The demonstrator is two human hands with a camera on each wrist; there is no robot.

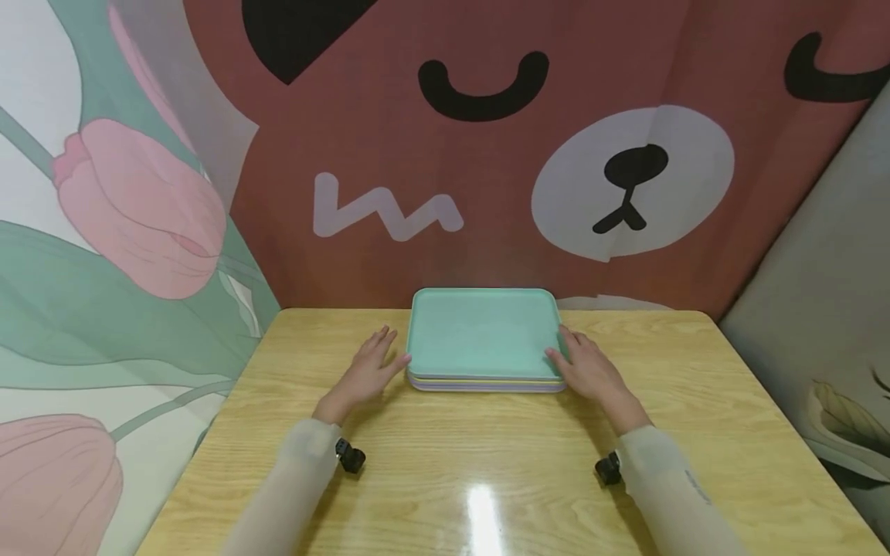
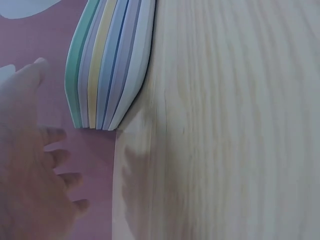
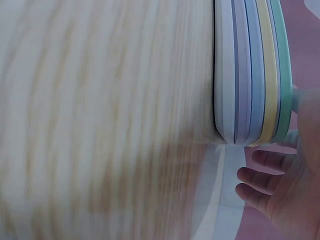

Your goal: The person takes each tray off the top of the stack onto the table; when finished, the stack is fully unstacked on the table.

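A stack of several rectangular trays [image 1: 487, 384] lies flat on the table, topped by a mint-green tray [image 1: 483, 332] with a raised rim. In the wrist views the stack's edges show lavender, yellow, blue and white layers under the green one. My left hand [image 1: 365, 371] is beside the stack's left side, fingers spread, thumb tip right at the near left corner. At the opposite side, my right hand [image 1: 591, 369] has its thumb over the green tray's right rim and its other fingers along the outside. Neither hand grips the trays.
The wooden table [image 1: 480, 440] has its far edge just behind the stack. Behind it hangs a brown curtain [image 1: 389, 147] with a bear face. A floral curtain [image 1: 132, 208] is at the left, a grey one [image 1: 820, 255] at the right.
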